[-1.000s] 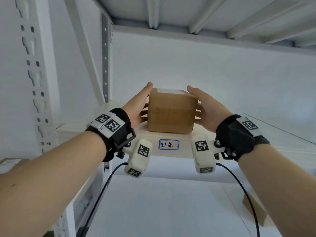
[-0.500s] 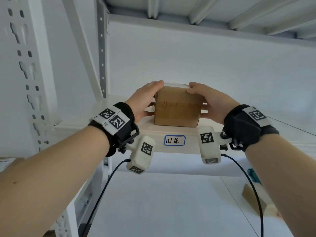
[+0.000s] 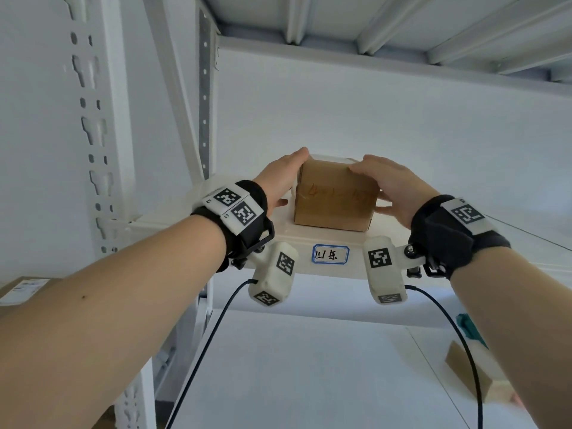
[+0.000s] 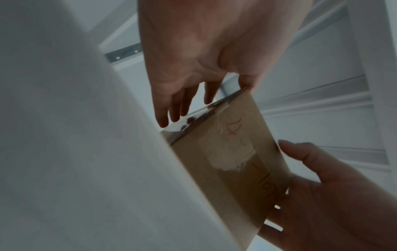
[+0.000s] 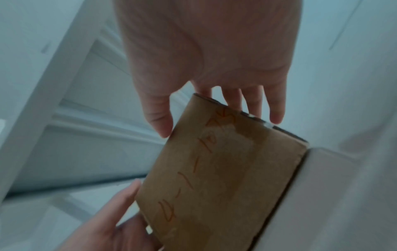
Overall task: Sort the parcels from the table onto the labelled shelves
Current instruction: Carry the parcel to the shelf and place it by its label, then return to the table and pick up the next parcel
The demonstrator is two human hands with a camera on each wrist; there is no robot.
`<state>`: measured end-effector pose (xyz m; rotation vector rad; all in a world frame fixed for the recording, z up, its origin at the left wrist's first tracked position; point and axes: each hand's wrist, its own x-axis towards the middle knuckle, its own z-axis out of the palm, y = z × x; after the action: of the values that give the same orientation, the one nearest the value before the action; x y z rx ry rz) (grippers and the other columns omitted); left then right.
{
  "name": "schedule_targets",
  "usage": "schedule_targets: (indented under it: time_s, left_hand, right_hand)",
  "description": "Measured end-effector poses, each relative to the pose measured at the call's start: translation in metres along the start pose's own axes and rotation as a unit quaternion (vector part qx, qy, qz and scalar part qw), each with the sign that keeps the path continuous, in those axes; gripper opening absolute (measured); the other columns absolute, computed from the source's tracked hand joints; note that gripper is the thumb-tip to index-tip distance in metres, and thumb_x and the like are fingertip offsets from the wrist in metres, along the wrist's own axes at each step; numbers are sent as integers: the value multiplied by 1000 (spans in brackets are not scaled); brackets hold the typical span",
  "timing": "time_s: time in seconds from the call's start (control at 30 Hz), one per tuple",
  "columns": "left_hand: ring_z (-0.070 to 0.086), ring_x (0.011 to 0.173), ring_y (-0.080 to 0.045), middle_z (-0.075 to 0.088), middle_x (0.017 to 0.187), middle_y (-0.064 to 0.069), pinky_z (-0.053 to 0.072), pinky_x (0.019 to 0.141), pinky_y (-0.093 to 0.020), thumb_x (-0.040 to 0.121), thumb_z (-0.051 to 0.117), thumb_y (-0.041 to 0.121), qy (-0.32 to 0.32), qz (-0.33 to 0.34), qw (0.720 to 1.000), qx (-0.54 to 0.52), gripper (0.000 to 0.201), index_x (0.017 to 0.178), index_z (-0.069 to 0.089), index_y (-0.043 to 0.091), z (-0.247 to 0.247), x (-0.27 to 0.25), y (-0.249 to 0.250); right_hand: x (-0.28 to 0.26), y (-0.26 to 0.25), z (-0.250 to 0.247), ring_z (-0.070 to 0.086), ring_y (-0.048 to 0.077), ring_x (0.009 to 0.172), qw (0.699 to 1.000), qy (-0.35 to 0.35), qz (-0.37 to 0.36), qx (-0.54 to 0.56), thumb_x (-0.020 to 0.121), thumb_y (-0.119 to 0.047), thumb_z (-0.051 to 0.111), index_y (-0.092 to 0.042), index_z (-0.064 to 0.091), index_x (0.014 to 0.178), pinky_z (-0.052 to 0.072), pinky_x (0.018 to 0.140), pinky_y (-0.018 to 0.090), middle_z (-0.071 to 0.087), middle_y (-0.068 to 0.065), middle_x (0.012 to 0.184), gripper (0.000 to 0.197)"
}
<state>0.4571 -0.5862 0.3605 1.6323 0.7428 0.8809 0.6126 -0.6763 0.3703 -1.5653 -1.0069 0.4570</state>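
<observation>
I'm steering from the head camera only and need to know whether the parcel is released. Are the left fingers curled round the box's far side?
Observer: No. In the left wrist view the left hand's fingers lie straight along the box's glossy taped side.
Operator: And the right hand?
Observer: The right wrist view shows the right hand with straight fingers against the opposite side and its thumb at the front edge.
Operator: Is the box down flat?
Observer: From the right wrist view, its bottom edge meets the shelf along a thin dark seam, and I see no tilt.
</observation>
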Motion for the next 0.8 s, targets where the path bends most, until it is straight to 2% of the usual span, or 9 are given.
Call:
schedule_targets:
  time_s: [0.07,0.13,0.17,0.23,0.3,0.37,0.6,0.7,0.8]
  left_hand:
    - [47,118,-18,49,125,-2,39,100,-36,95,39,49,24,7,1000,2,50,136,47,21,-5,-6,5]
    - [46,105,-18,46,113,-4,40,97,-35,95,43,41,49,20,999,-1,35,119,53,18,-12,-13,11]
    - [47,102,-18,46,109,-4,41,98,-35,96,45,36,62,27,998,-4,24,108,54,18,-17,-17,15]
    - [50,100,-18,50,109,-4,43,100,-35,95,49,28,81,47,995,-17,16,105,55,17,-27,-27,21]
    - [56,104,-16,54,111,-2,45,100,-34,95,52,25,92,69,993,-31,29,121,58,13,-40,-39,26]
    - [59,103,-15,57,108,-1,47,97,-34,94,55,25,113,88,989,-41,33,123,60,12,-56,-56,32]
    - [62,106,-14,62,106,3,52,92,-32,92,54,22,244,123,961,36,19,107,65,18,-125,-118,26]
    - [60,102,-12,63,101,6,51,91,-30,91,52,19,332,109,931,107,19,105,65,21,-164,-142,9]
    - [55,104,-10,61,104,9,42,87,-23,92,51,17,391,74,890,221,27,115,64,18,-207,-162,-15]
  right_hand:
    - [-2,-5,-2,57,16,103,992,108,-63,9,78,-34,67,-23,69,110,44,86,31,64,-7,103,34]
    - [-9,-17,-2,61,16,90,977,177,-117,32,76,-23,64,-23,71,77,48,78,29,66,-9,81,7]
    - [-14,-24,1,62,16,86,974,181,-133,36,76,-19,62,-23,68,69,51,77,30,67,-8,78,11]
    - [-23,-38,12,65,18,80,975,142,-164,42,77,-14,61,-18,70,68,56,80,33,71,-1,79,14]
    - [-36,-52,31,70,23,79,976,78,-199,49,80,-10,61,-11,73,75,60,82,35,73,10,84,13]
    - [-49,-63,53,74,27,86,974,21,-217,54,82,-9,62,-8,74,78,61,82,34,75,14,87,13]
    - [-85,-77,143,73,29,90,956,-152,-236,81,82,-10,63,-14,74,72,60,84,37,76,12,85,16]
    - [-96,-75,190,72,25,90,945,-202,-253,58,82,-11,60,-18,75,73,58,88,40,76,8,85,19]
    - [-111,-69,242,69,19,97,936,-233,-262,27,84,-11,56,-15,78,88,55,93,35,76,4,96,23]
